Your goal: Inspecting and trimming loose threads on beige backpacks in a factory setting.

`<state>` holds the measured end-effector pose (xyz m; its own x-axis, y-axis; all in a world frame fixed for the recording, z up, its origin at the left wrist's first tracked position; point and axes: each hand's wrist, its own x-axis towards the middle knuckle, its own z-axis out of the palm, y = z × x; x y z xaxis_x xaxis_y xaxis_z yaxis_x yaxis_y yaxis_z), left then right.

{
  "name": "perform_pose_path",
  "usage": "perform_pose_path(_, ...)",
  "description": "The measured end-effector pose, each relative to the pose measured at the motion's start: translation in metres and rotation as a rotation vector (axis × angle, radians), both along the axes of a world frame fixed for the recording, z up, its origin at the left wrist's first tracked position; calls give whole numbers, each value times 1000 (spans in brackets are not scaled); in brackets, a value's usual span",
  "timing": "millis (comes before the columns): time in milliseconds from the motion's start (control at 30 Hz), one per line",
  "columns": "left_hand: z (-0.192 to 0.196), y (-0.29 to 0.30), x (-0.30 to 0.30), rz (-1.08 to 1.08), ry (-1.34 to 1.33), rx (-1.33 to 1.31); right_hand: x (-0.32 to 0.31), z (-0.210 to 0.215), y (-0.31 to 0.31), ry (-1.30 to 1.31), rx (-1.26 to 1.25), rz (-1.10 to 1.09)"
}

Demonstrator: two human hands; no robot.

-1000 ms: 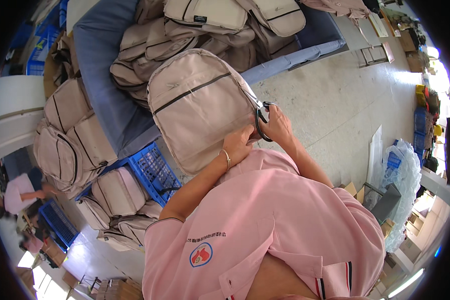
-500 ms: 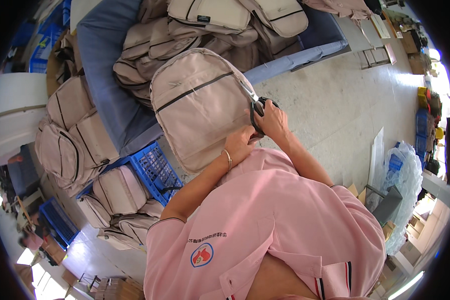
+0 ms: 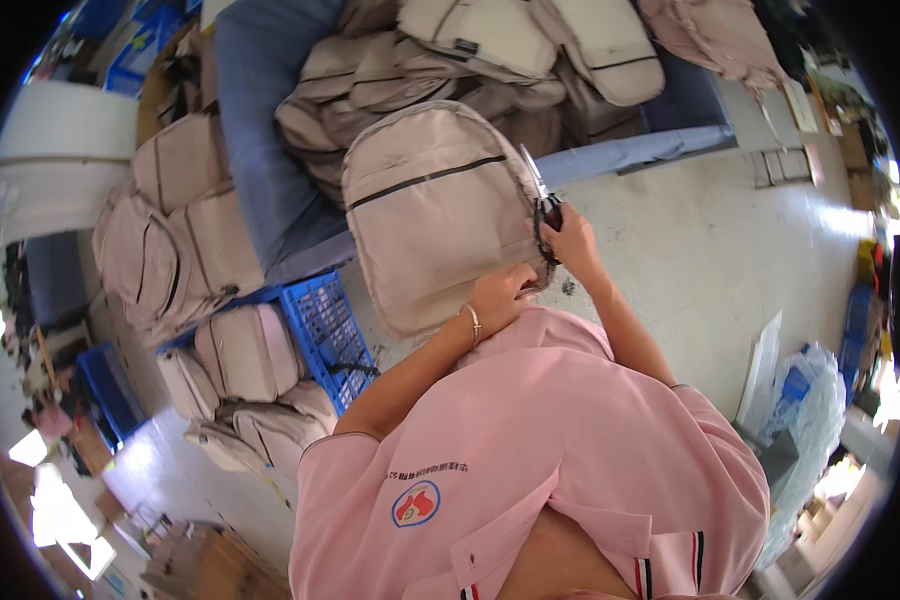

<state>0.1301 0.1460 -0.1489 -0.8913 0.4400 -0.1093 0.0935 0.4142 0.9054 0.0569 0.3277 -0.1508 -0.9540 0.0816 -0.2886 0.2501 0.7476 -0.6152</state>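
A beige backpack (image 3: 440, 220) with a dark zipper line across its upper part hangs in front of me, its front facing up. My left hand (image 3: 502, 293) grips the bag's lower right edge, with its fingers curled in. In my right hand (image 3: 574, 245) is a pair of scissors (image 3: 538, 185) with dark handles. Their metal blades point up and away, alongside the backpack's right edge. Whether the blades touch the fabric, I cannot tell.
Beyond the backpack stands a large blue-grey fabric bin (image 3: 260, 130) heaped with beige backpacks (image 3: 480, 35). On the left, more backpacks (image 3: 250, 350) lie by a blue plastic crate (image 3: 325, 320). Clear plastic wrap (image 3: 810, 430) sits at the right.
The whole scene has shifted slightly right in view. The scissors now point more steeply away from me, and my right hand has moved a little off my left. The left hand keeps its grip.
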Motion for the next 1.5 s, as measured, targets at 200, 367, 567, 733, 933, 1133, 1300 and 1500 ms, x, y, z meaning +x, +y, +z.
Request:
perform_pose_path(200,20,-32,22,321,-35,113,-8,7,-13,152,-178,92)
perform_pose_path(367,14,-103,38,1324,493,-442,-9,-4,-5,102,-258,51)
perform_pose_path(567,-11,-101,55,1564,-282,723,0,-28,-2,44,-390,65)
perform_pose_path(733,55,-118,34,1364,73,501,21,-21,-12,-180,-698,-73)
perform_pose_path(933,191,-166,20,786,470,-5,-14,4,10,280,-933,-122)
perform_pose_path(1133,259,-206,-54,207,469,-322,-28,101,-21,514,-768,152)
perform_pose_path(1300,186,-207,-187,434,376,-125,-33,19,-94,55,-920,294)
perform_pose_path(1500,-5,-200,-188,877,513,-232,-7,-72,-118,-21,-757,312)
